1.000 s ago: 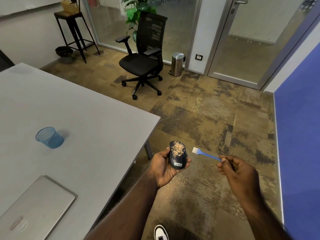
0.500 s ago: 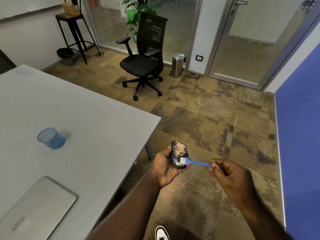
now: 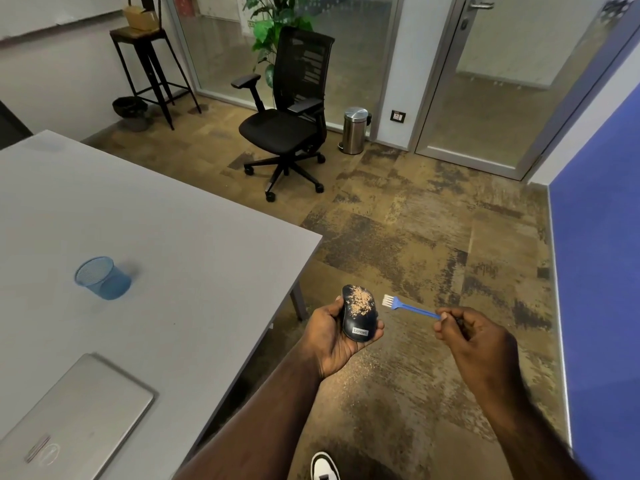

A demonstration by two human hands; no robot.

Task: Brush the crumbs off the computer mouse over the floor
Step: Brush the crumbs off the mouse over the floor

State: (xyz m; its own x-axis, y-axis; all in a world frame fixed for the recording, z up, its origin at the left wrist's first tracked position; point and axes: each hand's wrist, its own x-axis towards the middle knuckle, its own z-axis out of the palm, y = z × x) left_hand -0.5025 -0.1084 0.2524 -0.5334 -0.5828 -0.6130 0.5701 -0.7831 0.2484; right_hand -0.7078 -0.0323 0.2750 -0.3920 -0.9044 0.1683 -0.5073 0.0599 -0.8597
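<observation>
A blue mesh cup (image 3: 103,277) stands near the grey tabletop's (image 3: 194,258) left edge. A closed silver laptop (image 3: 72,419) lies at its near-left corner.

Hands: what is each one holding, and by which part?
The left hand cradles the computer mouse from beneath, around its body. The right hand pinches the blue brush by its handle end.

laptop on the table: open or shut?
Shut. The laptop lies flat on the table, lid down, with no screen or keyboard showing.
</observation>
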